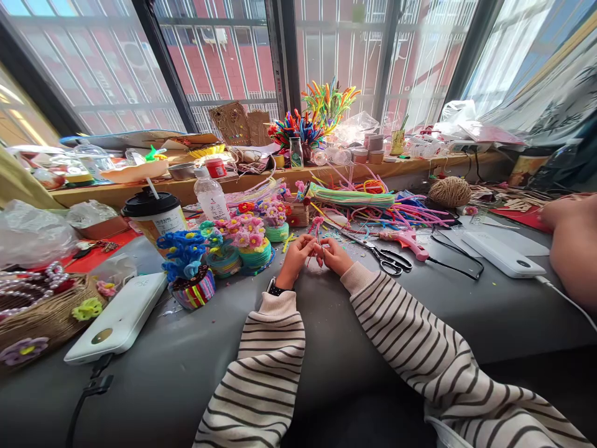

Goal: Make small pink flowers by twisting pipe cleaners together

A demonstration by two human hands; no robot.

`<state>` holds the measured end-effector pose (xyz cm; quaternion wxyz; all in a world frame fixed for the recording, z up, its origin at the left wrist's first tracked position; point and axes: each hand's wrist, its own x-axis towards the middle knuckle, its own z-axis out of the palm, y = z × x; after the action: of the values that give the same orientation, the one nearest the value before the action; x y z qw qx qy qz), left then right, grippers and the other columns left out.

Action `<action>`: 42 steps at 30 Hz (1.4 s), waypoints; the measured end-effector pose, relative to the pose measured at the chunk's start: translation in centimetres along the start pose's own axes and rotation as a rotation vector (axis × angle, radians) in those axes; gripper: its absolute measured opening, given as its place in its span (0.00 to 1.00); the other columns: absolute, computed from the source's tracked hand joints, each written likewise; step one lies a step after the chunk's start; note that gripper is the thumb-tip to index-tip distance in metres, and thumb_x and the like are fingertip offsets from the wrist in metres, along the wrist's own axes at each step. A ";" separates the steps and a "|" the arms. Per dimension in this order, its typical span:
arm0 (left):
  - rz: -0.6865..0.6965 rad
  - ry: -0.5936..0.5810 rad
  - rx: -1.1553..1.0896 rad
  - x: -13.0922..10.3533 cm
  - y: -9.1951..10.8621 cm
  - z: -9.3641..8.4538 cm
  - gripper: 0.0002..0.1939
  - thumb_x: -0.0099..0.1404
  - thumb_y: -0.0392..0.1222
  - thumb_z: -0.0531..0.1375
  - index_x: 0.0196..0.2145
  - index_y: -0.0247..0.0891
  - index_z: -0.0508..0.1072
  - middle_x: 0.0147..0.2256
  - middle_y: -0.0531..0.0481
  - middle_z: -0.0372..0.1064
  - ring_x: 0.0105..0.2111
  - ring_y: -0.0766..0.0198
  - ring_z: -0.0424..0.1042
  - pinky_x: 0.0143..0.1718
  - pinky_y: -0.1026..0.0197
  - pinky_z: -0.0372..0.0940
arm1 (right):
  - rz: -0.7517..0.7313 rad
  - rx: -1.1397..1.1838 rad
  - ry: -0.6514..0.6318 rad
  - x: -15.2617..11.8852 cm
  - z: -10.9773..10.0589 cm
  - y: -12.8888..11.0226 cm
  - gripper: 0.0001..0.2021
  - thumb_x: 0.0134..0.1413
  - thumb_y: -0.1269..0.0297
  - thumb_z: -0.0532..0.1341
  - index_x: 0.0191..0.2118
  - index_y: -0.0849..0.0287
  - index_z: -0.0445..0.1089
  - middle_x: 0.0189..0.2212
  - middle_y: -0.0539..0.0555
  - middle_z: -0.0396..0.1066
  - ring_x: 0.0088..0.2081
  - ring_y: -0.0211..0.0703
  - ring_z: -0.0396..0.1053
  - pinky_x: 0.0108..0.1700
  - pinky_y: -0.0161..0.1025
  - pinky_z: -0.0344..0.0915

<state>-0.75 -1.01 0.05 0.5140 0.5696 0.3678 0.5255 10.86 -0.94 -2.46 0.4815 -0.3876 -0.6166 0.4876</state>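
My left hand (298,256) and my right hand (334,254) meet over the grey table, fingertips pinched close together. Between them is a pink pipe cleaner (318,221), its fuzzy top bent above the fingers; both hands appear closed on it. The exact grip is small and partly hidden. Left of my hands stand small pots of pipe-cleaner flowers, one with blue blooms (184,249) in a striped pot and one with pink blooms (249,231). To the right lie black-handled scissors (392,258) and a pink glue gun (408,241).
A bundle of pale green pipe cleaners (352,196) and a twine ball (449,191) lie behind. A lidded cup (156,218) and bottle (211,194) stand left. White power banks (116,317) with cables flank the workspace. Another person's arm (576,249) rests at the right edge.
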 end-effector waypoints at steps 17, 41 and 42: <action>-0.015 -0.037 0.013 0.2 -0.3 -0.2 0.12 0.45 0.44 0.60 0.25 0.35 0.63 0.19 0.58 0.61 0.20 0.74 0.59 0.25 0.69 0.56 | -0.067 -0.018 0.075 0.0 -0.2 0.2 0.21 0.38 0.47 0.56 0.33 0.59 0.52 0.10 0.40 0.57 0.14 0.31 0.55 0.20 0.31 0.51; 0.032 0.091 0.024 0.2 -0.2 -0.1 0.12 0.49 0.48 0.56 0.23 0.36 0.62 0.19 0.57 0.57 0.20 0.73 0.58 0.25 0.67 0.56 | -0.029 -0.084 0.009 -0.4 0.0 -0.5 0.21 0.35 0.51 0.59 0.32 0.59 0.53 0.10 0.40 0.58 0.13 0.30 0.53 0.20 0.30 0.51; 0.034 0.090 0.028 0.2 -0.2 -0.1 0.12 0.49 0.48 0.56 0.23 0.36 0.62 0.19 0.57 0.58 0.21 0.72 0.58 0.25 0.67 0.56 | -0.029 -0.087 0.006 -0.5 0.0 -0.5 0.21 0.35 0.51 0.59 0.32 0.59 0.53 0.10 0.40 0.58 0.13 0.30 0.54 0.21 0.30 0.51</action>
<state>-0.83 -0.76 -0.09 0.4798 0.5588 0.3880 0.5541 10.94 -1.49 -2.08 0.4731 -0.4007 -0.6412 0.4523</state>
